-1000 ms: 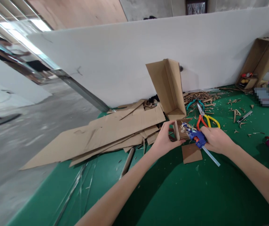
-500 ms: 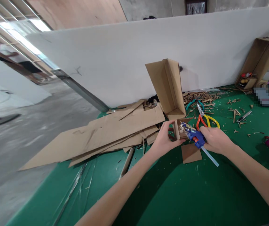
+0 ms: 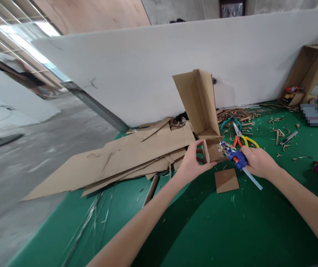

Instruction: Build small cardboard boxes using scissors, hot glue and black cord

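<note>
Left hand (image 3: 190, 165) grips the small cardboard box (image 3: 212, 150); right hand (image 3: 257, 162) clasps the blue glue gun (image 3: 235, 156), nozzle at its edge.

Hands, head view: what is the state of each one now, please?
Left hand: closed, holding the small brown cardboard box.
Right hand: closed, holding the blue hot-glue gun.

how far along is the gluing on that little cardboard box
Done: the small cardboard box already has its walls standing. In hand: the left hand grips it while the right hand holds the blue glue gun with its nozzle at the box's edge. Probably left: the loose cardboard square lies unattached on the green table in front.
</note>
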Action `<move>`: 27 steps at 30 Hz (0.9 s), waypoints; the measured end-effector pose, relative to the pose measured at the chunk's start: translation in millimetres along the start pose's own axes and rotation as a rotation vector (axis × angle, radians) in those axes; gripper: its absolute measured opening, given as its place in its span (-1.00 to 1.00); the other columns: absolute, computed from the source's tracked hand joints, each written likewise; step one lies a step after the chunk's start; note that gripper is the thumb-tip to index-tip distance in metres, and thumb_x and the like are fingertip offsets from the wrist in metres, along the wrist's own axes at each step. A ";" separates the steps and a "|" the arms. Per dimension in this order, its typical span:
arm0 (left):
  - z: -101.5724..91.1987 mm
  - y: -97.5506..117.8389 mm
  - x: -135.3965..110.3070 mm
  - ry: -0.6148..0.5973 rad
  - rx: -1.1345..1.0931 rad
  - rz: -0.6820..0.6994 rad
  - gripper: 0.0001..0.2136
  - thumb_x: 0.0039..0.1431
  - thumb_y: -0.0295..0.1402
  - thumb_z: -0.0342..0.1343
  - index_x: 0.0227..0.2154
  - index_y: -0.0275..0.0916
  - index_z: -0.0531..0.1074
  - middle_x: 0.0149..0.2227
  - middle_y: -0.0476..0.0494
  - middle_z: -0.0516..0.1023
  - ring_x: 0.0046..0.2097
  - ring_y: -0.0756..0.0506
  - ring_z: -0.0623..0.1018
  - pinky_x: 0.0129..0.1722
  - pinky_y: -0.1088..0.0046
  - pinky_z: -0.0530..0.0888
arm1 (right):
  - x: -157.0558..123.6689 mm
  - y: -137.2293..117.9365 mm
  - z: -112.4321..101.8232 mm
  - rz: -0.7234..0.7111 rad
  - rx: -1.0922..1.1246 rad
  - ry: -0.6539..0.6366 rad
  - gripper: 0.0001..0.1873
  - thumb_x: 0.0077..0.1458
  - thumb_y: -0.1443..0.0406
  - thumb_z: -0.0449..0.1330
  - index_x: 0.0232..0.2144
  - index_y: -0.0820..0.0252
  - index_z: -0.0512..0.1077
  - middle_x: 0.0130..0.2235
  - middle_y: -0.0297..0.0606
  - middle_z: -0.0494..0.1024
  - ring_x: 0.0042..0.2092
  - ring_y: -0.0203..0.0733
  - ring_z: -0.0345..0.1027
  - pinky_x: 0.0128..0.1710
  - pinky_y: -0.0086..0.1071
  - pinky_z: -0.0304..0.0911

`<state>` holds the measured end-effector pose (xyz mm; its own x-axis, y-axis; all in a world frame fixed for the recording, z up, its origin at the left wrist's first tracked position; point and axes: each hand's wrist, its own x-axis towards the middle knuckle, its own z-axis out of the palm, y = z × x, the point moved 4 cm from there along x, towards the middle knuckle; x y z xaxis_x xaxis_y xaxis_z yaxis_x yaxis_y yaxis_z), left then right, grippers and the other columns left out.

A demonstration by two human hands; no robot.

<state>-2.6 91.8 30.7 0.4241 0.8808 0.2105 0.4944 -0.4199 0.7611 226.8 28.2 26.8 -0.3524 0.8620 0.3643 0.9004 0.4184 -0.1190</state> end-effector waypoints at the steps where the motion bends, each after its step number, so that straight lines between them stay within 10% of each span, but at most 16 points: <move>1: -0.4 0.0 0.2 0.001 0.001 -0.006 -0.33 0.01 -0.13 0.33 0.14 -0.13 0.17 0.15 -0.32 0.34 0.03 -0.27 0.50 -0.22 0.22 0.56 | 0.1 0.8 -0.1 -0.001 0.009 0.001 -0.80 0.23 0.19 -0.01 -0.28 0.21 0.28 -0.43 -0.16 0.51 -0.46 -0.12 0.34 -0.48 -0.36 -0.07; 27: -5.5 4.0 1.4 0.011 -0.051 -0.053 -0.33 0.00 -0.16 0.32 0.12 -0.18 0.17 0.13 -0.34 0.39 0.01 -0.28 0.52 -0.31 0.26 0.56 | -1.1 15.5 0.9 0.068 -0.069 -0.015 -0.82 0.20 0.21 0.04 -0.26 0.24 0.29 -0.41 -0.12 0.53 -0.45 -0.10 0.38 -0.49 -0.36 -0.11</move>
<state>-4.2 92.6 37.4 0.3899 0.9041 0.1751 0.4768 -0.3609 0.8015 241.0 34.0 23.7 -0.2932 0.8921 0.3439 0.9376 0.3387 -0.0792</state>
